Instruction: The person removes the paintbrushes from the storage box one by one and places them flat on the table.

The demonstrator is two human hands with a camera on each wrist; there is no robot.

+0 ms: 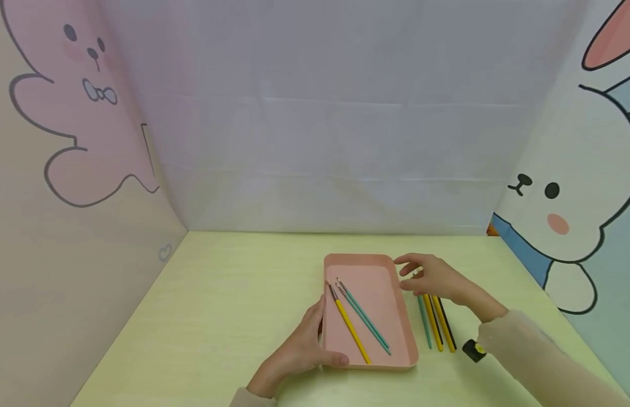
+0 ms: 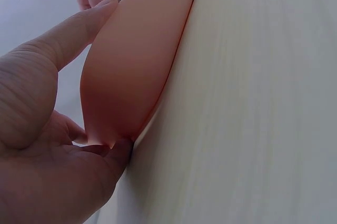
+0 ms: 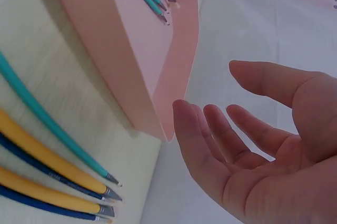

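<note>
A pink tray (image 1: 368, 265) lies on the table, holding two teal paintbrushes (image 1: 363, 316) and a yellow paintbrush (image 1: 350, 328). My left hand (image 1: 307, 342) grips the tray's near left corner. In the left wrist view its thumb (image 2: 79, 31) lies along the upper edge, and fingertips reach under the bottom edge. At the far right corner, my right hand (image 1: 432, 277) hovers with loosely bent fingers and nothing in them. In the right wrist view the fingertips (image 3: 181, 110) come right up by the tray's corner. Below this hand lie several more paintbrushes (image 3: 58, 182), partly hidden by it in the head view.
Those brushes beside the tray are teal, yellow and dark blue, lying side by side. A small black object (image 1: 474, 350) with a yellow mark shows by the right sleeve (image 1: 529, 350). Pale table surface (image 1: 233, 305) stretches left of the tray. Fabric walls (image 1: 335, 141) enclose the back and sides.
</note>
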